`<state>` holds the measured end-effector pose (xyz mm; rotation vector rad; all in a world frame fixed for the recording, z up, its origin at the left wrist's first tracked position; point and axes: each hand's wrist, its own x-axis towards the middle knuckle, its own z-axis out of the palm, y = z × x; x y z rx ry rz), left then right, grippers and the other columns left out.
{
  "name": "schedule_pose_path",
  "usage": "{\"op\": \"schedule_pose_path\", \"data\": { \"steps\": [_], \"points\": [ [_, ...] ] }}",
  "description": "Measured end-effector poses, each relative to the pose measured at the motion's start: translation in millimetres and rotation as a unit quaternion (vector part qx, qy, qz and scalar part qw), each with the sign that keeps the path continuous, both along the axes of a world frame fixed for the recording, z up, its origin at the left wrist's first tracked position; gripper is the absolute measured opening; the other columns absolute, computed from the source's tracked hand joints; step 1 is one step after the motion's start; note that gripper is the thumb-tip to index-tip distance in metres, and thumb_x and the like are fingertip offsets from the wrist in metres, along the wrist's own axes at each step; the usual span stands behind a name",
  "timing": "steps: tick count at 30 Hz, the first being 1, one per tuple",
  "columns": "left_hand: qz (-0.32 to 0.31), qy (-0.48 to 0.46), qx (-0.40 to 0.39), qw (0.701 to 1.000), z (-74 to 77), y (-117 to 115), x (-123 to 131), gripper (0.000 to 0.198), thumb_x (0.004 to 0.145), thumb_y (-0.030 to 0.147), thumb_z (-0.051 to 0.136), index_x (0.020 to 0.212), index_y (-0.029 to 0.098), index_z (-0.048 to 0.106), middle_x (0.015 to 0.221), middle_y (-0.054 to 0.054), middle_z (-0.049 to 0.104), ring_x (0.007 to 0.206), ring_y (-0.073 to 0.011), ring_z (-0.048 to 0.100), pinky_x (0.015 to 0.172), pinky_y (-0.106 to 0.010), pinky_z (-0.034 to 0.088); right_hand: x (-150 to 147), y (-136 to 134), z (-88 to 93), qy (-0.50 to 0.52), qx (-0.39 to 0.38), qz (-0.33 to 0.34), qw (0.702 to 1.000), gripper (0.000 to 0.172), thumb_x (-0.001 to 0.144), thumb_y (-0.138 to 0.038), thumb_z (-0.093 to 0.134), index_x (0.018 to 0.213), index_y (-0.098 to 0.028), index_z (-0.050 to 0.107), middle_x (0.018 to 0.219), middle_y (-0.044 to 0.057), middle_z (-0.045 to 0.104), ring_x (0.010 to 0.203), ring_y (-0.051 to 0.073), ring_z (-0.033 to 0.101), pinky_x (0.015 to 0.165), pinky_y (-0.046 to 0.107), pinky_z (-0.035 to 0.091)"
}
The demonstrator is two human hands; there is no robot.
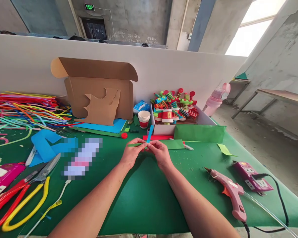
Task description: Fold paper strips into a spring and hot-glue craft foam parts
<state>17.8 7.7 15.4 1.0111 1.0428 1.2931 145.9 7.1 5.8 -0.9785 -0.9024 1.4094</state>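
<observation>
Over the middle of the green table (144,195), my left hand (132,154) and my right hand (159,152) meet fingertip to fingertip. Both pinch crossed paper strips: a blue strip (150,133) stands upward from the pinch, and a green strip (134,144) sticks out to the left. The fingers of both hands are closed on the strips. The spot where the strips join is hidden by my fingers.
A pink glue gun (229,191) and pink power strip (252,177) lie right. Scissors (22,195) and pipe cleaners (22,110) are left. Behind: a cardboard box (99,91), paper cups (144,118), a box of finished crafts (175,107), green paper (200,133).
</observation>
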Motion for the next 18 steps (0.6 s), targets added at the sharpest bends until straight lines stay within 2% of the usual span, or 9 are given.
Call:
{"op": "schedule_pose_path", "data": {
  "steps": [6, 12, 18],
  "points": [
    [0.027, 0.021, -0.001, 0.999, 0.5, 1.8, -1.2, 0.030, 0.052, 0.041, 0.082, 0.059, 0.017, 0.066, 0.054, 0.001, 0.057, 0.054, -0.0116, 0.049, 0.054, -0.025, 0.041, 1.2, -0.4, 0.4, 0.020, -0.032, 0.044, 0.998, 0.036, 0.050, -0.044, 0.088, 0.067, -0.018, 0.068, 0.062, -0.001, 0.066, 0.058, 0.012, 0.060, 0.067, 0.028, 0.051],
    [0.028, 0.048, 0.003, 0.998, 0.3, 1.6, -1.2, 0.026, 0.055, 0.040, 0.080, 0.058, 0.018, 0.065, 0.051, 0.002, 0.056, 0.052, -0.0114, 0.048, 0.051, -0.024, 0.037, 1.9, -0.6, -0.9, 0.009, -0.033, 0.034, 0.999, 0.037, 0.051, -0.044, 0.088, 0.066, -0.018, 0.067, 0.057, -0.004, 0.063, 0.054, 0.010, 0.057, 0.063, 0.026, 0.051],
    [0.026, 0.033, -0.012, 0.999, 1.5, 1.5, -1.2, 0.027, 0.053, 0.039, 0.080, 0.059, 0.018, 0.065, 0.052, 0.002, 0.057, 0.053, -0.0114, 0.049, 0.055, -0.025, 0.039, 1.7, 0.6, -0.7, 0.029, -0.045, 0.037, 0.998, 0.038, 0.048, -0.045, 0.089, 0.065, -0.018, 0.067, 0.060, -0.002, 0.067, 0.056, 0.011, 0.062, 0.067, 0.028, 0.054]
  ]
}}
